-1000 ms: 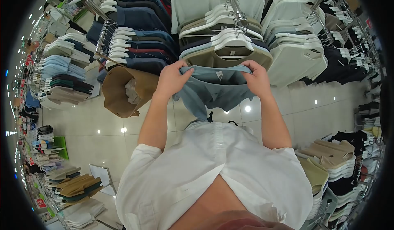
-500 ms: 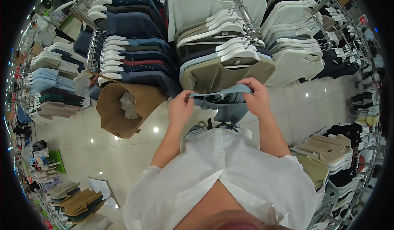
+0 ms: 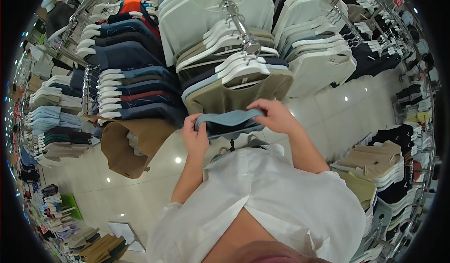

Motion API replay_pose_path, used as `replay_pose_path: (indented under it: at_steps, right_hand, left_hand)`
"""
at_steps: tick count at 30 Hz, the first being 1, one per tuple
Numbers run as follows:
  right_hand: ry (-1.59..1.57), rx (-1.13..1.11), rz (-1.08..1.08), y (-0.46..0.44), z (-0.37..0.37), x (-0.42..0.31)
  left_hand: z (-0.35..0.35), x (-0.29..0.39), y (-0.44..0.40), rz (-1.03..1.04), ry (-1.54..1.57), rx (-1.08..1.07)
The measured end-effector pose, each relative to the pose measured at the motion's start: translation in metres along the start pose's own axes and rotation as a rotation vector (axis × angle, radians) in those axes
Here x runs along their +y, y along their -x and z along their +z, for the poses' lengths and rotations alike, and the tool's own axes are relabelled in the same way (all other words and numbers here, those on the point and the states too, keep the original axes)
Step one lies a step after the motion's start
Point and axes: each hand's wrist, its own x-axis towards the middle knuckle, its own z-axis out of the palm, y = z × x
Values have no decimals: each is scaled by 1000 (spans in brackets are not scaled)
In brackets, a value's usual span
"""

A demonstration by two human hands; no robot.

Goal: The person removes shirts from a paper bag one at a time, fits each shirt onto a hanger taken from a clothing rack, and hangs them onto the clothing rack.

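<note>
A blue-grey garment (image 3: 229, 118) is stretched between my two hands in front of my waist, its upper edge pulled taut and its lower part hanging down. My left hand (image 3: 194, 134) pinches the left end of that edge. The right end is gripped by my right hand (image 3: 275, 116). Just beyond the garment, an olive-brown top (image 3: 236, 94) hangs on a white hanger at the front of the middle rail. A brown bag (image 3: 136, 146) hangs open to the left of my left hand, with something pale inside.
Dark blue garments (image 3: 140, 92) hang on the left rack (image 3: 86, 87). Pale tops (image 3: 321, 68) hang to the right of the middle rail (image 3: 243, 35). Folded-looking beige clothes (image 3: 370, 159) hang at the lower right. Shiny floor tiles (image 3: 164, 188) lie below. A framed panel (image 3: 126, 236) stands lower left.
The view has shifted, so the racks appear further left. My hands and the garment have come lower, nearer my waist. Both hands still hold its edge.
</note>
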Motion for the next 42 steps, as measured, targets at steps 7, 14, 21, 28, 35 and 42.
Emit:
replay_pose_path:
  at_steps: [7,14,21,28,35,42]
  right_hand:
    - [19,359,-2,-63,-86,84]
    - [394,354,-277,-158,-123,125]
    - [399,46,-341,-213,-118,136]
    - [194,0,-343,-222,-120,134]
    - [158,101,-219,-183,-146,127]
    - [249,261,-156,-108,-184,141]
  left_hand:
    - [33,34,15,333,-261,121]
    - [41,62,28,317,-518,262]
    - [40,75,44,135,-477,422]
    - [42,94,51,178,-569,561]
    - [46,93,45,189,-529,451]
    - [56,97,21,259,-462,387]
